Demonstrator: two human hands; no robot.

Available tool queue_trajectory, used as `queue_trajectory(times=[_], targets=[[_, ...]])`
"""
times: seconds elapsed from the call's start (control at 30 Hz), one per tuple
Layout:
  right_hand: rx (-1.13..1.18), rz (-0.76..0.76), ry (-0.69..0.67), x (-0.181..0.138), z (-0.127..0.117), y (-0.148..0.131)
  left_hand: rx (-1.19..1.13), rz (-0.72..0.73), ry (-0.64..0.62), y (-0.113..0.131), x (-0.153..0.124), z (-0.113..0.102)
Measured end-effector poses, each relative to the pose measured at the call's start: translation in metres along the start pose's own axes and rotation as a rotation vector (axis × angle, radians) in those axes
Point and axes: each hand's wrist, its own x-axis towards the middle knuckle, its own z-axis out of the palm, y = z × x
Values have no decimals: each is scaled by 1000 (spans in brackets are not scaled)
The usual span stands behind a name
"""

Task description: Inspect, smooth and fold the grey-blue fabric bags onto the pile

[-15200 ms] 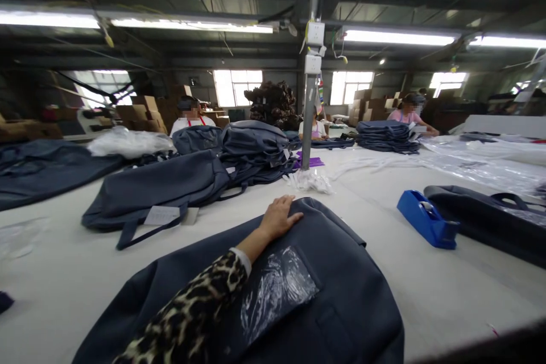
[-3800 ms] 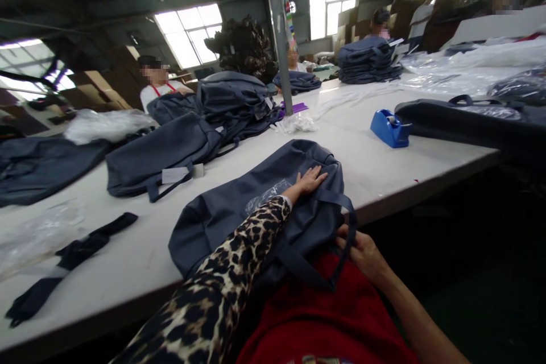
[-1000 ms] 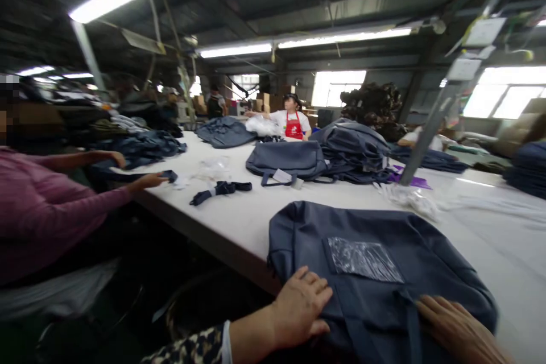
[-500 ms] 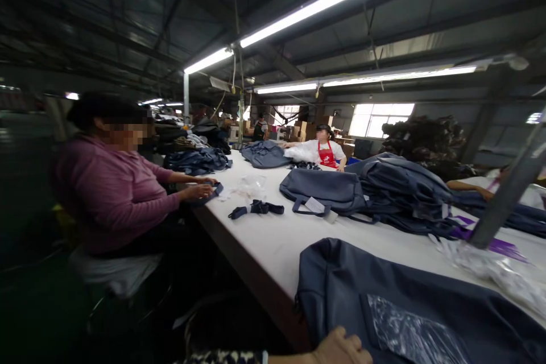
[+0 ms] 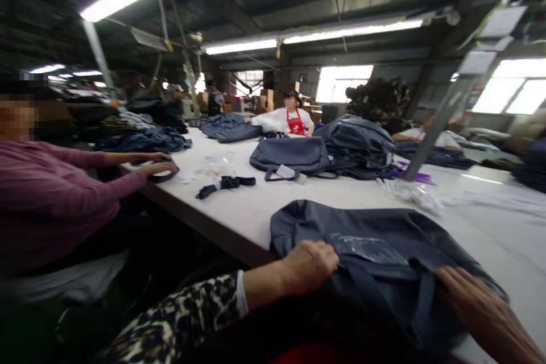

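- A dark blue bag (image 5: pixel 392 290) was seen lying on the white table (image 5: pixel 239 210), at its near edge; whether anything was packed inside it could not be told.
- On its upper face a clear plastic packet (image 5: pixel 367 249) was seen, crinkled and shiny; its contents could not be made out; two straps were seen on the side nearest the wearer.
- By the left hand (image 5: pixel 309 267), its fingers curled closed, the bag was gripped at its left part; whether cloth or strap was pinched could not be told.
- By the right hand (image 5: pixel 482 301), blurred, the bag's right part was covered; whether it was gripped could not be told.
- Beyond the bag, a bundle of dark straps (image 5: pixel 226 185) was laid out, with clear plastic (image 5: pixel 217 162) behind it.
- A second dark bag (image 5: pixel 290 153), with a white tag (image 5: pixel 285 170) at its handle, was set beside a heap of bags (image 5: pixel 354 142); what these contained could not be seen.
- Crumpled white plastic (image 5: pixel 412 196) was gathered near the foot of a metal post (image 5: pixel 439 119).
- At the left, dark material was handled by a co-worker in pink sleeves (image 5: pixel 85 182); across the table, a red apron (image 5: pixel 294 122) was worn by another person; cardboard boxes (image 5: pixel 264 99) were stacked farther back.
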Motion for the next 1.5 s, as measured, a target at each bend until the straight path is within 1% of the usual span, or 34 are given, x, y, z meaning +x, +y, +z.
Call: queue_trajectory(times=[0.03,0.1,0.17,0.23,0.27,0.33,0.4,0.47,0.57,0.67,0.8,0.9,0.97,1.03,1.1,1.13,1.17,1.2,1.23,1.27,1.37,1.43,1.5], targets=[[-43,26,-70,4,-16,-1,-16,-42,26,-9,2,-9],[-132,48,-126,25,-34,-4,-72,-143,65,-25,6,-25],[-196,47,-131,50,-37,-11,-149,-227,85,-35,9,-36],[-213,16,-144,69,-33,-18,-206,-260,73,-39,11,-41],[-212,-2,-159,74,-31,-22,-217,-258,48,-39,12,-40],[-209,-14,-191,79,-27,-28,-218,-247,-44,-41,14,-33],[-201,7,-221,78,-24,-30,-225,-240,-140,-44,18,-23],[-186,38,-247,75,-24,-30,-262,-232,-192,-48,22,-13],[-169,68,-284,72,-24,-29,-315,-219,-202,-52,27,-1],[-166,73,-299,73,-24,-29,-318,-219,-223,-51,34,8],[-143,66,-296,78,-24,-25,-273,-224,-239,-48,47,10],[-96,154,-242,79,-28,-21,-257,-244,-203,-48,56,4],[-75,230,-143,72,-34,-26,-266,-250,-177,-51,59,-1],[-68,256,11,56,-43,-43,-297,-253,-153,-55,62,-3],[-34,189,130,32,-49,-72,-334,-252,-129,-60,63,-3],[0,122,133,19,-50,-87,-350,-250,-120,-61,64,-3],[36,32,97,7,-49,-102,-363,-246,-118,-63,65,-3],[46,-40,32,-3,-45,-114,-377,-236,-121,-63,65,-3],[33,-81,-27,-11,-39,-123,-389,-226,-126,-64,66,-3],[-2,-87,-74,-17,-32,-129,-397,-215,-126,-64,66,-4],[-131,-20,-140,-18,-6,-125,-395,-194,-105,-63,65,-9],[-148,-11,-208,-11,7,-116,-396,-177,-89,-62,65,-11],[-119,20,-292,-1,15,-109,-407,-153,-78,-61,64,-12]])
